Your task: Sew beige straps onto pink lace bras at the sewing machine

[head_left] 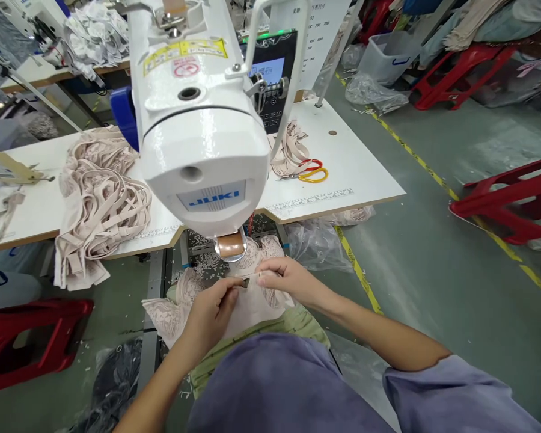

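Observation:
A pale pink lace garment piece [171,316] lies on my lap below the head of a white JUKI sewing machine [198,120]. My left hand [211,307] is closed in a pinch on the lace, with a small dark tool at its fingertips that I cannot make out. My right hand [286,278] is also closed, pinching the edge of the same lace piece just right of the left fingertips. Both hands meet directly under the machine's copper-coloured end [229,245].
A heap of pink straps [101,204] hangs over the white table's front edge [333,207]. Red and yellow scissors [311,171] lie beside more straps. Red stools [509,201] stand on the right, another red stool [27,337] on the left. A plastic bag [315,243] sits below the table.

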`<act>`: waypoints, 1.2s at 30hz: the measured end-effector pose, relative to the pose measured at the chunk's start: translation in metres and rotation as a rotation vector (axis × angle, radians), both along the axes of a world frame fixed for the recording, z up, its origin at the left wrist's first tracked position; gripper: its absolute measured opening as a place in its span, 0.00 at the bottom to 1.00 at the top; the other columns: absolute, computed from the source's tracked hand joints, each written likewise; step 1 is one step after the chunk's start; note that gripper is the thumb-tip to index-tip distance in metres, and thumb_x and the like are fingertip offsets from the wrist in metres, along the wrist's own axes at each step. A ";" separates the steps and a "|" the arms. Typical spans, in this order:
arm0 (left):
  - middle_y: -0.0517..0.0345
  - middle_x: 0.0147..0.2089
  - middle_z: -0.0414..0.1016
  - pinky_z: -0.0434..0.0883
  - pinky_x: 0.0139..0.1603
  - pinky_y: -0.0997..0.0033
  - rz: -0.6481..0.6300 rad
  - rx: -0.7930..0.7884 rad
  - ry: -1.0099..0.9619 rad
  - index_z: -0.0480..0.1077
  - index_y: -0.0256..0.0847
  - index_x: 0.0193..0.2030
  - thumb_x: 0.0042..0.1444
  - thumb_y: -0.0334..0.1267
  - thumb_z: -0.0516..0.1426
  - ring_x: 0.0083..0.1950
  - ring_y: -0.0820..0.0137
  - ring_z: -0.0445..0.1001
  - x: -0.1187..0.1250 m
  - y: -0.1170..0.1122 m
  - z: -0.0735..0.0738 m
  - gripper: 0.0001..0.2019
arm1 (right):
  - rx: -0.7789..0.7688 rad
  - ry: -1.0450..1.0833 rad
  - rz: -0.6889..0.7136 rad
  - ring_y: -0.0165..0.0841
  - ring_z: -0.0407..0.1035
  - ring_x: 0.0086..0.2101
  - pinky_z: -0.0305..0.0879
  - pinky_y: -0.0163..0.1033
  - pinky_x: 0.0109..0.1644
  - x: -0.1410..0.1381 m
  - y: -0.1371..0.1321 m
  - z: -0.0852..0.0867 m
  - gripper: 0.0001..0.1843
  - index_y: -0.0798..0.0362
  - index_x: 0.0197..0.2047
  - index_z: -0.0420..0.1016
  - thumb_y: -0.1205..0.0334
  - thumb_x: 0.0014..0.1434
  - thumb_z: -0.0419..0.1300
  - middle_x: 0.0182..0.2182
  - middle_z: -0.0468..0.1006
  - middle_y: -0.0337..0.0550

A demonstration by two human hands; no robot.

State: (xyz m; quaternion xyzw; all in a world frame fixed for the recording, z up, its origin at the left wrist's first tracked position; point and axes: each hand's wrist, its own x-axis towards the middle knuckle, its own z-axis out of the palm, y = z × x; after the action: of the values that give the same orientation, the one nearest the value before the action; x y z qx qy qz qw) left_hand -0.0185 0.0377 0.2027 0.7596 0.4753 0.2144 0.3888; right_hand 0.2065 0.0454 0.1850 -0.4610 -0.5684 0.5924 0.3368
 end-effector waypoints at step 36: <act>0.55 0.39 0.75 0.71 0.44 0.70 0.290 -0.248 -0.387 0.71 0.41 0.39 0.61 0.41 0.55 0.42 0.67 0.74 0.018 -0.003 -0.006 0.07 | 0.547 -0.077 0.055 0.30 0.64 0.29 0.60 0.35 0.34 -0.032 -0.014 -0.001 0.08 0.51 0.30 0.70 0.66 0.61 0.54 0.24 0.69 0.37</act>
State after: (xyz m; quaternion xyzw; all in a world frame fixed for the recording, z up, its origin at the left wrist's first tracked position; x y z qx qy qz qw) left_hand -0.0007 0.0343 0.1967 0.5749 0.5186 0.3492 0.5278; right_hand 0.1747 0.0316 0.1837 -0.3594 -0.7319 0.4079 0.4109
